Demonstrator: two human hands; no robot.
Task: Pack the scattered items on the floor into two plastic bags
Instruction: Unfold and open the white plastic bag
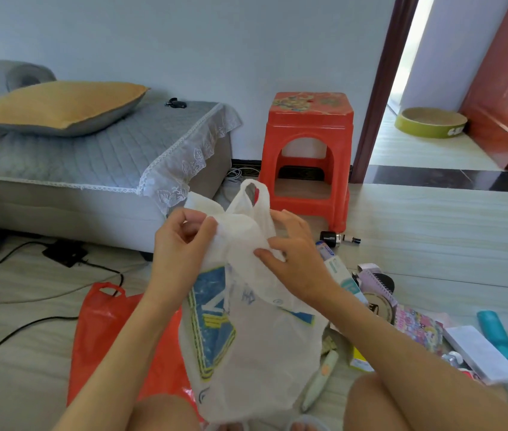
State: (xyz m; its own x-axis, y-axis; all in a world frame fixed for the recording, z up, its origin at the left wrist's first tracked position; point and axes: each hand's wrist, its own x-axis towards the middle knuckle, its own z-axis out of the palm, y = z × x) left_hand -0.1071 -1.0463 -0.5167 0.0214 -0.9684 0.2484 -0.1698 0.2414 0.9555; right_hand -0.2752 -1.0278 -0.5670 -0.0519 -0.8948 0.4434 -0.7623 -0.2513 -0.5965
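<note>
The white plastic bag hangs in the middle of the frame and covers much of what lies behind it. Nothing shows through its cloudy plastic clearly enough to tell whether anything is inside, and its blue and yellow print is crumpled and unreadable. Its bottom drops between the person's knees at the lower edge, where the toes are cut off. The red plastic bag lies flat on the floor at lower left, its right part tucked behind the white one and behind the left forearm.

The scattered items sit in the lower right, several half hidden: a white pen-shaped device pokes out beside the bag, a colourful booklet lies past the right forearm, then a white box and a teal brush. More objects run off the right edge, too clipped to name. A small dark bottle lies by the foot of the red stool.

The left hand pinches the bag's upper edge between thumb and curled fingers, closed tight on the plastic. The right hand grips the opposite side of the mouth, thumb pressed on the film, fingers wrapped behind it out of sight. One handle loop stands up free between the hands.
</note>
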